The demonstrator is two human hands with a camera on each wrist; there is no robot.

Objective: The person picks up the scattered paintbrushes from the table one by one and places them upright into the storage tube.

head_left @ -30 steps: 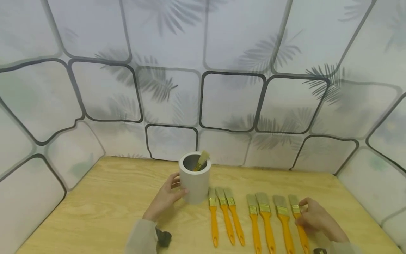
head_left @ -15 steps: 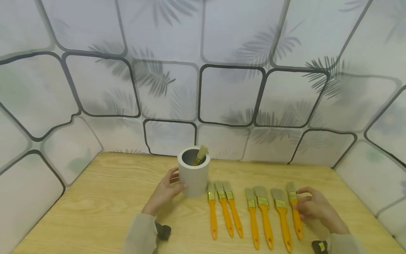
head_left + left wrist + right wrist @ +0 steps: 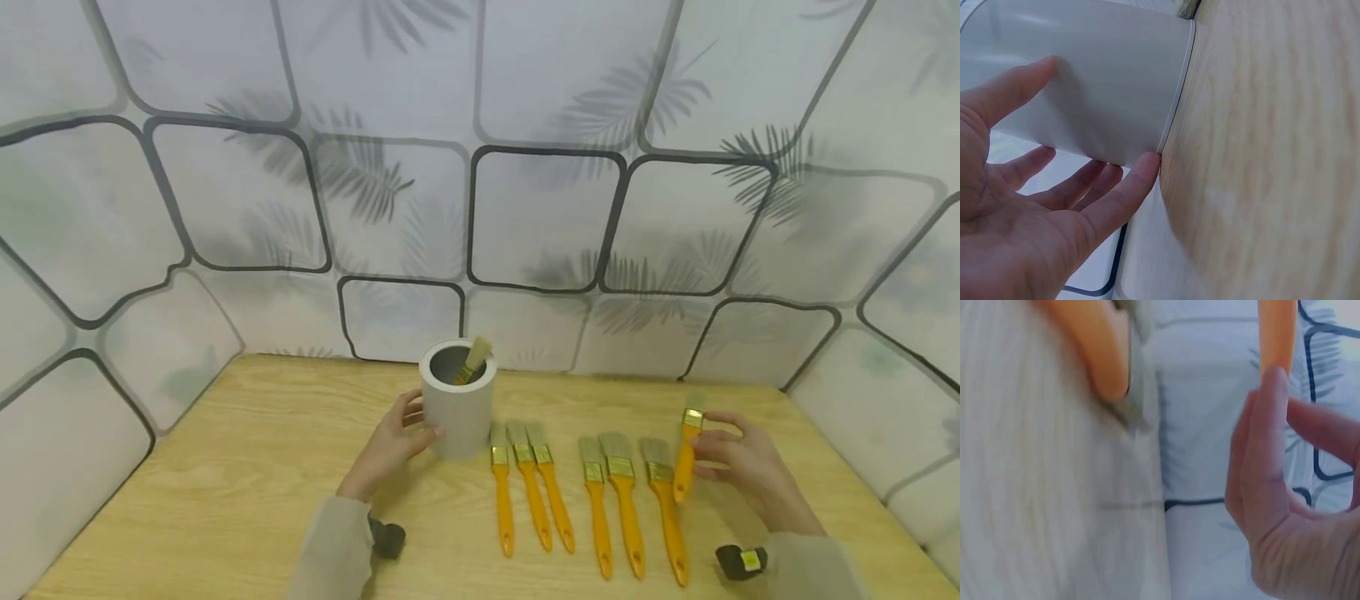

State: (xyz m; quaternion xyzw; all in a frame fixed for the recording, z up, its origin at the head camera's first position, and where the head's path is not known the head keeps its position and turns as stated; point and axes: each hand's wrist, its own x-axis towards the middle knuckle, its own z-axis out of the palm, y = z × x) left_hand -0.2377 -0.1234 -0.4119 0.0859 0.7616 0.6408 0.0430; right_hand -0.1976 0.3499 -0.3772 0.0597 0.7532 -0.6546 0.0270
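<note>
- Table [image 3: 247, 467]: light wood w/ visible grain, smooth; the walls behind are white panels w/ dark rounded lines and grey leaf prints.
- Cup [image 3: 458, 410]: plain white cylinder, matte, standing upright near the table centre; one small brush [image 3: 474, 362] leans inside, bristles up.
- Six brushes [image 3: 592, 500] lie flat on the table right of the cup, orange glossy handles, gold metal bands, pale bristles pointing to the wall.
- Left hand [image 3: 390, 446]: fingers relaxed and fairly wide, thumb and fingertips touch the cup's side; no tight grip.
- Right hand [image 3: 742, 467]: fingers curled, pinching the lifted brush [image 3: 686, 446] at its handle; this brush is raised off the table at the right end of the row, bristles up.
</note>
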